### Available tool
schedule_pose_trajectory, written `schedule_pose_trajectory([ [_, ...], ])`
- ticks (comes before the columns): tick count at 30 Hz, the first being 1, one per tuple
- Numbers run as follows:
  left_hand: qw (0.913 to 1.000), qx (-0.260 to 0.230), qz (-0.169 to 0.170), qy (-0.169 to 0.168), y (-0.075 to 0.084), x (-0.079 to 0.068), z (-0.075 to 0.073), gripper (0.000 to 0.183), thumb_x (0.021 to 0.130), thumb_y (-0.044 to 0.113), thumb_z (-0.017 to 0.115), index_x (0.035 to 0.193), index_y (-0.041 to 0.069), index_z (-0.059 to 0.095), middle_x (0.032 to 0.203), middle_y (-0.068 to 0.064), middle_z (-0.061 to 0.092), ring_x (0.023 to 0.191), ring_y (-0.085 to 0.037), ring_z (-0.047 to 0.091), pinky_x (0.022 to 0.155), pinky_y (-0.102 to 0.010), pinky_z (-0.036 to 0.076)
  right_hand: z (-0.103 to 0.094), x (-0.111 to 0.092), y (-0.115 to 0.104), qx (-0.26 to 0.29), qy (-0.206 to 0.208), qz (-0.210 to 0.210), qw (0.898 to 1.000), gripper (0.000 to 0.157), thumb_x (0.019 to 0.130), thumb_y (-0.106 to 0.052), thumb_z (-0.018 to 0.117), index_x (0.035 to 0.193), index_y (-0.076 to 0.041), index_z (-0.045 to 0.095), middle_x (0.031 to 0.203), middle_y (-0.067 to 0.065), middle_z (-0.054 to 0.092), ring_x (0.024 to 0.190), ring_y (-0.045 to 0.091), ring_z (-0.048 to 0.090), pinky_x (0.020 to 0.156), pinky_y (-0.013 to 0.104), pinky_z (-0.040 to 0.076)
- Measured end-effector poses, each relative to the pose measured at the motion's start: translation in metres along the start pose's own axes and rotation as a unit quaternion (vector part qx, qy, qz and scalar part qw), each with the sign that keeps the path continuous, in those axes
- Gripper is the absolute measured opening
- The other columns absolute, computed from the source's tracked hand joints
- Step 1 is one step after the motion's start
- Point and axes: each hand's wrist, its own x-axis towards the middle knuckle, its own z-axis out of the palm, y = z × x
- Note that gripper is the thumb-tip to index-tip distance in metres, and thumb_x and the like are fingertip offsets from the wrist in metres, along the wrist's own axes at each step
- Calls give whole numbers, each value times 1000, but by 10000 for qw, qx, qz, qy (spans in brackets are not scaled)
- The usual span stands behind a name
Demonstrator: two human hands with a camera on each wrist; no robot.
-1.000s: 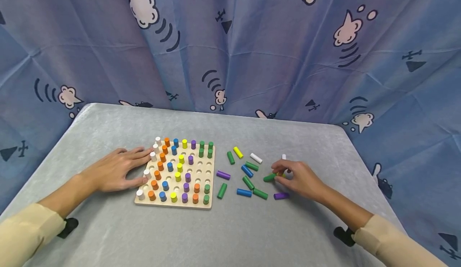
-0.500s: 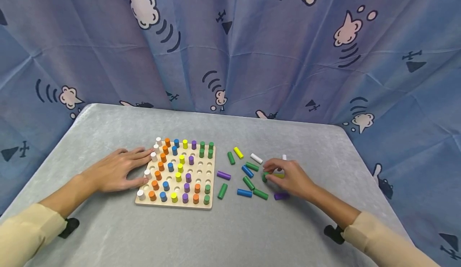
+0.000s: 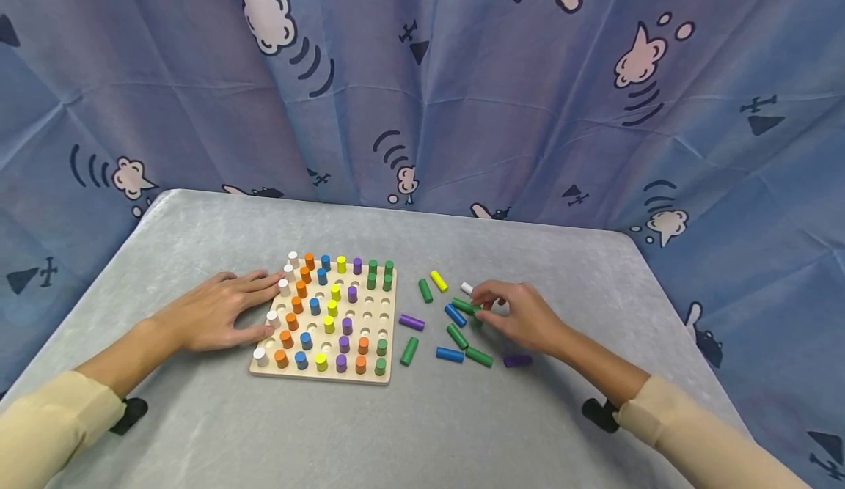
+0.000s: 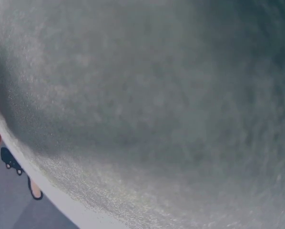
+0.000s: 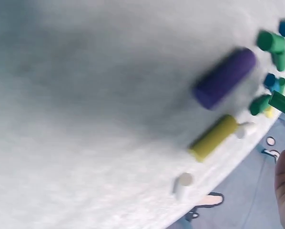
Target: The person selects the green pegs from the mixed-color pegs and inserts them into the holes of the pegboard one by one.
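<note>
My left hand [image 3: 211, 311] lies with its fingers spread at the left edge of a wooden pegboard [image 3: 330, 376], fingertips touching it beside the white pegs [image 3: 273, 319]. Colored pegs stand in columns on the board, with bare holes among them. My right hand [image 3: 524, 317] pinches a green peg [image 5: 282, 104] between thumb and fingers, above the loose pegs; in the head view the fingers mostly hide it. Just left of that hand lie another green peg [image 3: 464, 306], a blue peg [image 3: 455, 314] and a partly covered white peg [image 3: 466, 288].
More loose pegs lie right of the board, among them a purple peg [image 3: 412, 322], a yellow peg [image 3: 439, 281] and a blue peg [image 3: 450, 355]. The right wrist view shows a yellow peg [image 5: 213, 137] and a white peg [image 5: 184, 185]. A patterned curtain [image 3: 422, 93] hangs behind the grey table.
My right hand has picked up the green peg and moved left with it, uncovering the yellow peg and then passing in front of the white peg. My left hand has stayed in place.
</note>
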Motion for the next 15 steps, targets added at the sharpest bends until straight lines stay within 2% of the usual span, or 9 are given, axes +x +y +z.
schedule_pose_trajectory([
  [8, 9998, 12, 117, 144, -1, -2, -1, 69, 97, 56, 54, 143, 5, 54, 155, -6, 43, 137, -35, 45, 97, -57, 41, 3, 34, -21, -29, 35, -225, 9997, 22, 86, -6, 77, 108, -6, 71, 96, 0, 74, 80, 9, 64, 76, 41, 55],
  [15, 10000, 51, 52, -6, 1, -1, -2, 71, 96, 59, 52, 145, 7, 52, 157, -4, 40, 139, -33, 43, 99, -56, 40, 18, 63, -38, 163, -16, -144, 9998, 23, 88, -8, 76, 111, -8, 70, 98, 2, 74, 82, 11, 64, 80, 43, 55],
])
